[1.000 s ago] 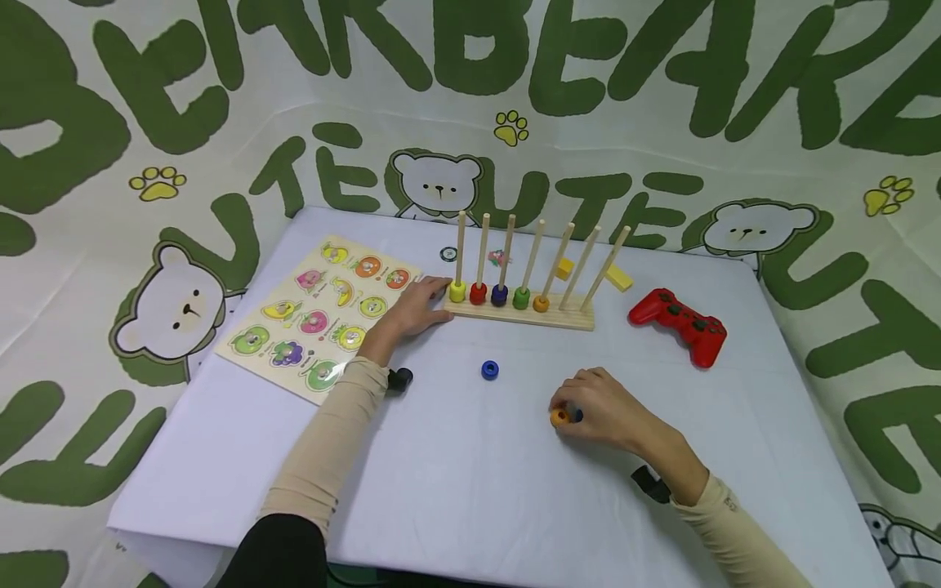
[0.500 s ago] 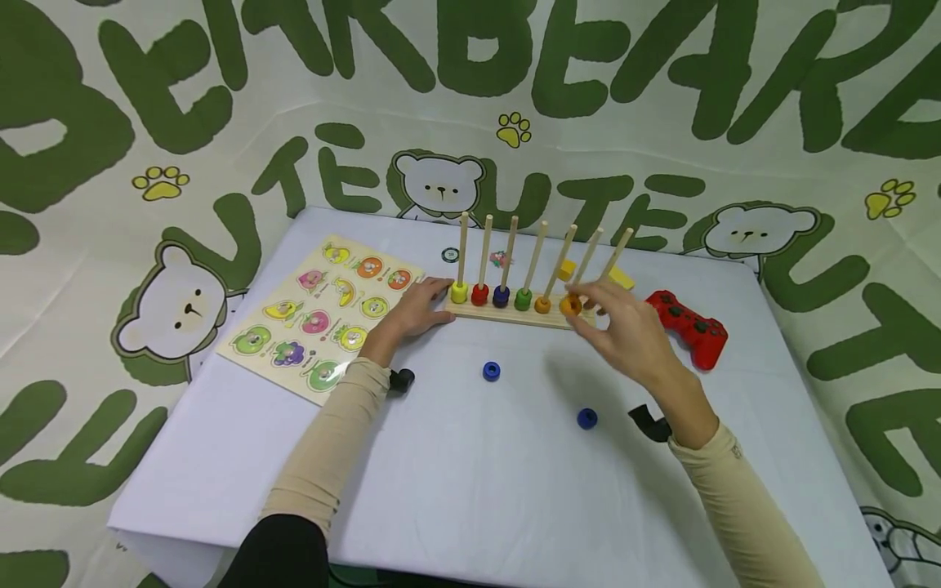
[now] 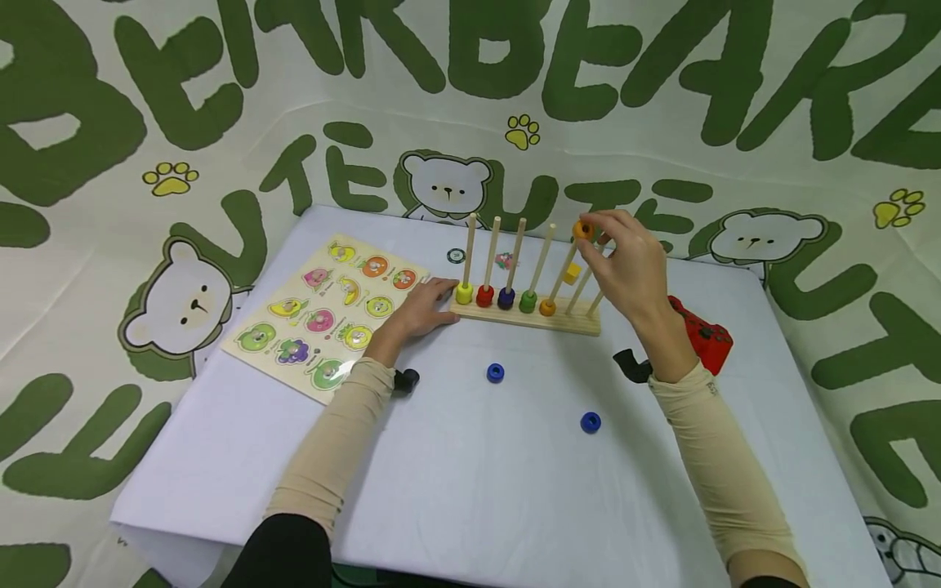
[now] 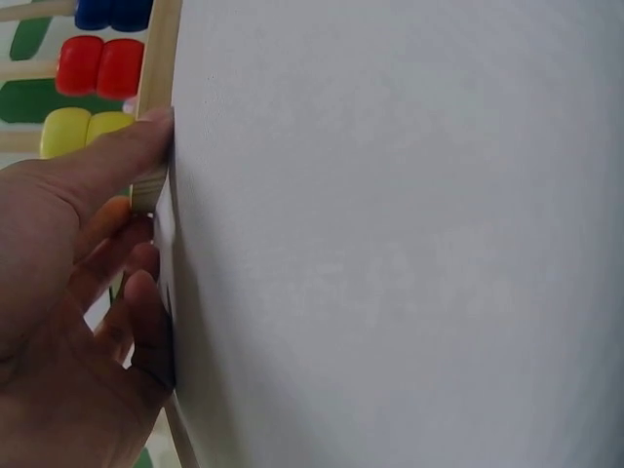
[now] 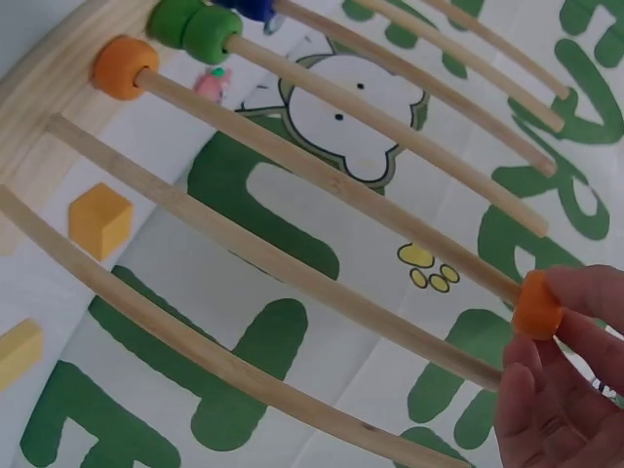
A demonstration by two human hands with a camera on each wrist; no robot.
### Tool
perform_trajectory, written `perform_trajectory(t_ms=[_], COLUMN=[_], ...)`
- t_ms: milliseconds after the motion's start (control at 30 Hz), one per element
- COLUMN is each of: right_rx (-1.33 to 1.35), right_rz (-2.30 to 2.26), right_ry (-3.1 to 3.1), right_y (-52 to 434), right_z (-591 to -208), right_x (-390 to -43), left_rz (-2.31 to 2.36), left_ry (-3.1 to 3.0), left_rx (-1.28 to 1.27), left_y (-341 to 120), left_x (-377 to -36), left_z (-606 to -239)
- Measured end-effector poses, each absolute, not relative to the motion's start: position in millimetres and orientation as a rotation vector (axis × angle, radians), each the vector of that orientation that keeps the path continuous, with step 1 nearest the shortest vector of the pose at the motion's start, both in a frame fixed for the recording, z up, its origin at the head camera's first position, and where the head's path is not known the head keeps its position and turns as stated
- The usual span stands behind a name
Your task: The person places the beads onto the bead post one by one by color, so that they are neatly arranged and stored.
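A wooden bead rack (image 3: 525,317) stands across the back of the table, with several upright pegs. Single-colour beads in yellow, red, dark blue, green and orange sit low on its pegs; the two rightmost pegs hold none. My right hand (image 3: 631,265) pinches an orange bead (image 5: 537,305) between thumb and fingers. That bead is right at the top of the peg (image 5: 331,180) whose foot carries another orange bead (image 5: 125,68). At the rack's left end, my left hand (image 3: 421,312) grips the base, thumb along the front edge (image 4: 156,78), fingers behind.
Two loose blue beads (image 3: 496,373) lie on the white cloth in front of the rack. A fruit puzzle board (image 3: 345,268) lies at left. A red game controller (image 3: 702,335) is partly hidden by the right forearm. Yellow blocks (image 5: 99,221) and a round token (image 3: 456,256) lie behind the rack.
My right hand has picked the orange bead up from beside a blue one and carried it forward and up to the peg's tip. The left hand stays at the rack's end.
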State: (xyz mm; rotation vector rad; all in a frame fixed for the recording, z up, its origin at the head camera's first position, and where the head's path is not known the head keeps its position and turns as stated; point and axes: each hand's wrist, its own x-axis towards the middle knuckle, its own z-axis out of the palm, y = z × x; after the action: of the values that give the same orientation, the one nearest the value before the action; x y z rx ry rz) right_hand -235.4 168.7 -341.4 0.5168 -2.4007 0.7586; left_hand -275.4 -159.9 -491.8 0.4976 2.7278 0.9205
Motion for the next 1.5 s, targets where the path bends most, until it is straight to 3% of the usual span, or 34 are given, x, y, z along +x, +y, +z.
perform_trajectory(t_ms=[600,800,1100,1500], right_rx=[0.457,0.681,1.179,1.249], right_rz=[0.807,0.812,0.419,0.422], right_ry=[-2.395,-2.22,-3.032,-3.026], right_y=[168,158,122,103], right_z=[-358,-383,-437,-462], right_x=[-229,-204,-176,-177], left_rz=[0.93,0.891,0.898,0.899], left_ry=[2.721,2.72,2.732,2.731], left_rx=[0.469,0.477,0.48,0.484], left_y=[-158,-156,-157,-158], left_x=[-272,-274,-277,-274], left_z=[-491,-489,-490,-491])
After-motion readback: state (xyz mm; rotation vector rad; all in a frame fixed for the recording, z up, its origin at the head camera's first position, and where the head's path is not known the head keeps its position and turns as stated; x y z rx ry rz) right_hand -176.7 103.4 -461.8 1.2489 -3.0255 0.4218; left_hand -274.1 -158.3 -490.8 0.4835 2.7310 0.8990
